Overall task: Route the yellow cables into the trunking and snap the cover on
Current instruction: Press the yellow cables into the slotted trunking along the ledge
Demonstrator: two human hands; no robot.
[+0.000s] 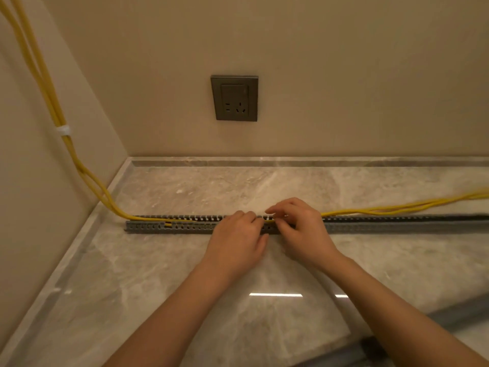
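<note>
Left grip (238,239) rests fingertips-down on the grey trunking (397,225) at mid-length; we cannot tell whether it clamps anything. Right grip (304,229), just beside it at 3 o'clock, pinches the yellow cables (397,207), which lie in the trunking toward 9 o'clock and run loose over the tabletop (185,274) toward 3 o'clock.

Yellow cables (383,210) partly inside long grey slotted trunking (397,225), right stretch outside.
</note>
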